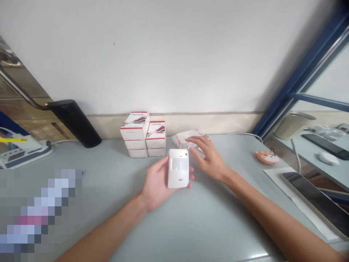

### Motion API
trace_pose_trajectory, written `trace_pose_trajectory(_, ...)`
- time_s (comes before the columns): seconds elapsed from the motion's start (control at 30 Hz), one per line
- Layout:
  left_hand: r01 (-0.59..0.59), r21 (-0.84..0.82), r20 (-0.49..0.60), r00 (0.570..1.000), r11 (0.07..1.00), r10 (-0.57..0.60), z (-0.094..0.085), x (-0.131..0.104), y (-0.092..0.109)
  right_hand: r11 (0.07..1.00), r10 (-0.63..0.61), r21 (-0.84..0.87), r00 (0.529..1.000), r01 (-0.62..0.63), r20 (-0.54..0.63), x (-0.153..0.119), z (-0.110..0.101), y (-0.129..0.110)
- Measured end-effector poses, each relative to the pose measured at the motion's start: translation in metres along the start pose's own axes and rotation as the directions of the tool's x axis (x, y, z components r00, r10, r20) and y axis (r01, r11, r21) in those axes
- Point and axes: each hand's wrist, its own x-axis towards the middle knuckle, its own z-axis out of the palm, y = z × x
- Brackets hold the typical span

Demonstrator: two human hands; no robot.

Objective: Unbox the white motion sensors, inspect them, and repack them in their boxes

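Observation:
A white motion sensor (178, 178) with a pale curved lens and small red lettering rests upright in my left hand (156, 183), whose fingers wrap round it from behind. A thin metal piece stands up at its top edge. My right hand (211, 156) hovers just right of the sensor's top, thumb and fingers apart, with nothing visible between them. Behind its fingers lies a crumpled clear plastic bag (181, 138) with white and reddish contents, partly hidden by the hand. Left of the sensor, several white and red printed boxes (136, 133) are stacked in two columns.
A black cylinder (77, 125) leans at the back left, near a power strip (24, 149). On the right are an orange animal-faced pouch (267, 157), a phone (313, 198) on white paper (278, 178), and a blue-framed mirror (297, 69). The wall (174, 54) bounds the grey table (109, 189).

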Motion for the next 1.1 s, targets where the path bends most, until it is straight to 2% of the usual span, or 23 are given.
trace_pose_trajectory(0.07, -0.012, 0.012, 0.006, 1.000, 1.000, 0.012, 0.001, -0.001, 0.000, 0.943, 0.183, 0.267, 0.979, -0.200, 0.087, -0.001, -0.004, -0.015)
trace_pose_trajectory(0.13, -0.011, 0.040, 0.018, 1.000, 0.999, 0.011, 0.002, -0.001, -0.001, 0.825, 0.313, 0.420, 0.924, -0.379, 0.220, -0.001, -0.006, -0.025)
trace_pose_trajectory(0.2, -0.003, 0.078, 0.006, 1.000, 0.997, 0.003, 0.002, -0.001, -0.002, 0.743, 0.357, 0.488, 0.888, -0.458, 0.290, 0.000, -0.007, -0.029)
trace_pose_trajectory(0.27, -0.003, 0.111, -0.006, 1.000, 0.994, 0.003, 0.002, -0.002, -0.004, 0.698, 0.380, 0.524, 0.873, -0.487, 0.305, 0.001, -0.006, -0.026)
trace_pose_trajectory(0.37, -0.010, 0.128, 0.001, 1.000, 0.992, 0.010, 0.004, -0.003, -0.005, 0.671, 0.425, 0.543, 0.862, -0.505, 0.276, 0.002, -0.005, -0.017)
trace_pose_trajectory(0.63, -0.070, 0.161, 0.018, 0.998, 0.984, 0.068, 0.007, -0.004, -0.005, 0.719, 0.441, 0.536, 0.886, -0.443, 0.140, 0.002, -0.004, -0.017)
trace_pose_trajectory(0.73, -0.118, 0.235, 0.029, 0.993, 0.965, 0.115, 0.007, -0.005, -0.007, 0.728, 0.496, 0.531, 0.868, -0.433, 0.028, 0.005, -0.010, -0.011)
trace_pose_trajectory(0.87, -0.125, 0.342, 0.062, 0.992, 0.931, 0.110, 0.007, -0.005, -0.013, 0.733, 0.536, 0.542, 0.839, -0.410, -0.090, 0.010, -0.020, 0.006)
trace_pose_trajectory(1.0, -0.098, 0.420, 0.055, 0.995, 0.902, 0.082, 0.002, -0.003, -0.017, 0.773, 0.501, 0.501, 0.859, -0.389, -0.105, 0.011, -0.025, 0.013)
trace_pose_trajectory(1.1, -0.093, 0.412, 0.066, 0.995, 0.907, 0.072, -0.004, -0.003, -0.018, 0.785, 0.485, 0.483, 0.870, -0.388, -0.090, 0.011, -0.024, 0.014)
